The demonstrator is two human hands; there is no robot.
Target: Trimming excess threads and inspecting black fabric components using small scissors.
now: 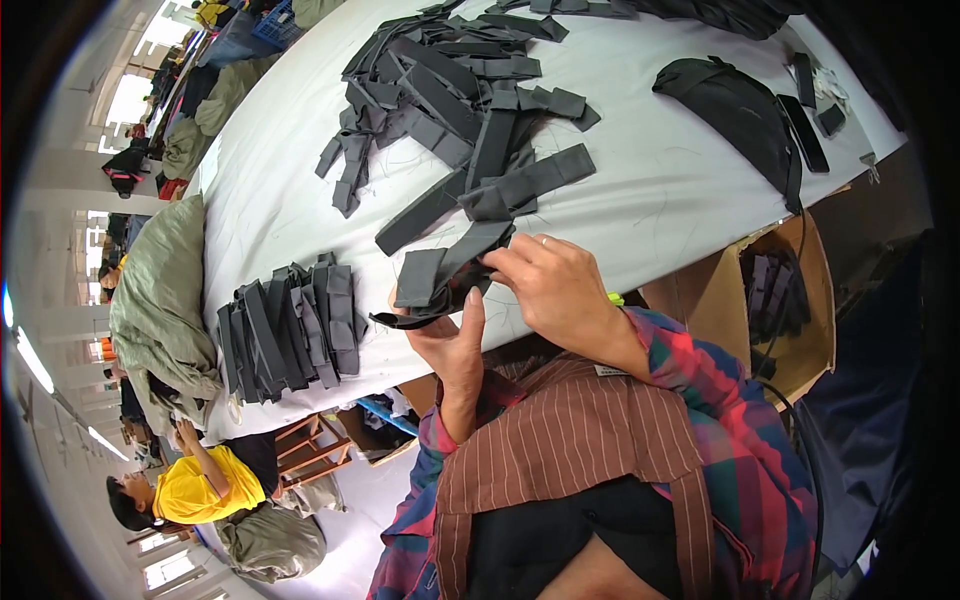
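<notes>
Broadly, what reaches me from the wearer's head is a long worktable covered in wrinkled white cloth [265, 190]. Across it spreads a loose heap of matte dark grey fabric strips [440, 98], tangled and overlapping; I place everything else by this heap. Left of the heap, and nearer the wearer, slumps a bulky olive-green cloth sack [160, 300]. To the heap's right lies a flat black fabric piece with one long curved edge [725, 125]. On the heap's near side, to the left, sits a tidy row of similar grey strips [287, 330], packed side by side.

Close to the heap's near edge are two bare hands. The right hand [552, 288] pinches a folded dark grey fabric strip [468, 252] between thumb and fingertips. The left hand [450, 345] grips it from beneath, thumb raised; the fabric hides most of those fingers.

I judge this strip light and pliable, somewhat stiffer where layers double, neither slippery nor fragile, though its folds could spring loose. I'd take it across the doubled layers, with a second pinch farther along against twisting.
</notes>
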